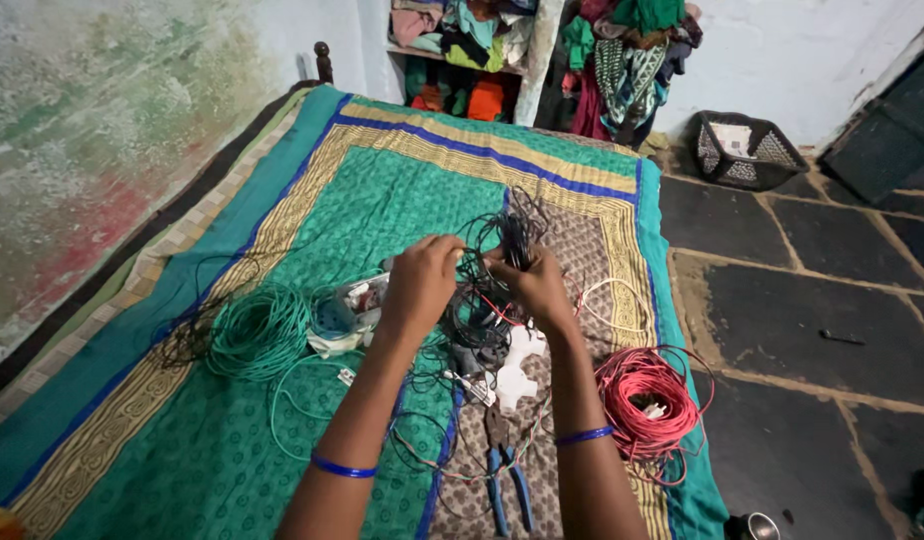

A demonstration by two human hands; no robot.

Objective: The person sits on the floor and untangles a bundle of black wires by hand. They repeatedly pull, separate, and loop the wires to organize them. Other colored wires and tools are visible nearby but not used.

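Note:
Both my hands are raised over a bed covered by a green patterned cloth (382, 190). My left hand (420, 284) and my right hand (534, 285) each grip a tangled bunch of thin black wire (502, 240) held between them; loops of it stick up above my right hand. Blue bangles sit on both wrists. Below the hands lie white plastic fittings (514, 372) and more loose wire.
A green wire coil (257, 332) lies at the left, a red wire coil (647, 400) at the right bed edge. Blue-handled pliers (504, 478) lie near me. A dark basket (742, 150) stands on the stone floor; clothes are piled at the back.

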